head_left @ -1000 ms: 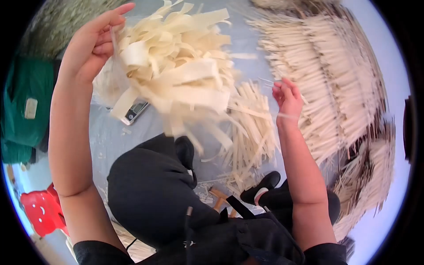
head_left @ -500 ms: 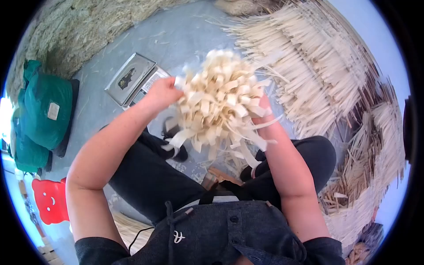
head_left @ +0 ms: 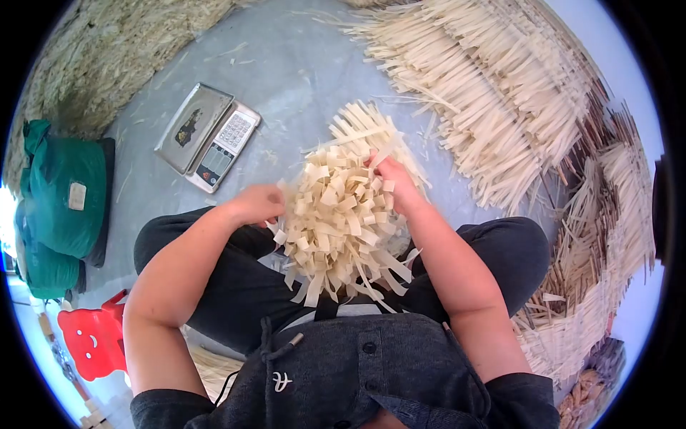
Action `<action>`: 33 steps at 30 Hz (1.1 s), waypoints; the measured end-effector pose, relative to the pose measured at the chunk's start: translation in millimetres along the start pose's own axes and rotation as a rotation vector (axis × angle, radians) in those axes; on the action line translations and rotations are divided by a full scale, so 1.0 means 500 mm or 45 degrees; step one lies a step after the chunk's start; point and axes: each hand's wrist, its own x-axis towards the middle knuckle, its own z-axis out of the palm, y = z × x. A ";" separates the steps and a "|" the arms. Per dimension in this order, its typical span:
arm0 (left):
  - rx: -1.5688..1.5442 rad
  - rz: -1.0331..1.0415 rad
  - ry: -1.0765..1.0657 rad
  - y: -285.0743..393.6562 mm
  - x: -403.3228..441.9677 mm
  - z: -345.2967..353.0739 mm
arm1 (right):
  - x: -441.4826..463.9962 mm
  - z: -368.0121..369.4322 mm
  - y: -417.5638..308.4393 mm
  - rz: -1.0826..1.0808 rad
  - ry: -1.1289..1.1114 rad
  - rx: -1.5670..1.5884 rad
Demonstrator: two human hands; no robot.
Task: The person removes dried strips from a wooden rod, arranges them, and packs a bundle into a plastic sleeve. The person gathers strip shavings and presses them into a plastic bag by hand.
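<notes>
A thick bundle of flat pale strips (head_left: 336, 214) stands between my knees, its many cut ends fanned out towards me. Longer strips stick out at its far side. At the left edge of the bundle is my left hand (head_left: 259, 204), fingers curled in a pinch; a strip end shows just below the fingertips. My right hand (head_left: 397, 187) reaches over the far right side of the bundle, thumb and finger closed on a single pale strip (head_left: 386, 149). The undersides of both hands are partly hidden.
On the grey floor at the left lies a digital scale (head_left: 214, 143) with dark bits on its pan. Rows of pale strips (head_left: 486, 100) are heaped at the right. Green sacks (head_left: 64, 193) and a red bear-shaped seat back (head_left: 93, 343) stand at the left. A shaggy pale pile (head_left: 107, 64) rises behind.
The bundle has come down and closer to my lap. My right hand has moved from its right side to its top; my left hand has dropped lower and slightly left.
</notes>
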 end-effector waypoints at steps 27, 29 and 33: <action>-0.474 0.123 0.196 0.028 0.067 -0.047 | -0.005 0.015 -0.028 -0.646 0.252 -0.327; -0.476 0.123 0.206 0.025 0.062 -0.050 | -0.019 0.026 -0.040 -0.662 0.163 -0.254; -0.469 0.170 0.207 0.036 0.054 -0.059 | -0.007 0.033 -0.049 -0.465 0.051 -0.439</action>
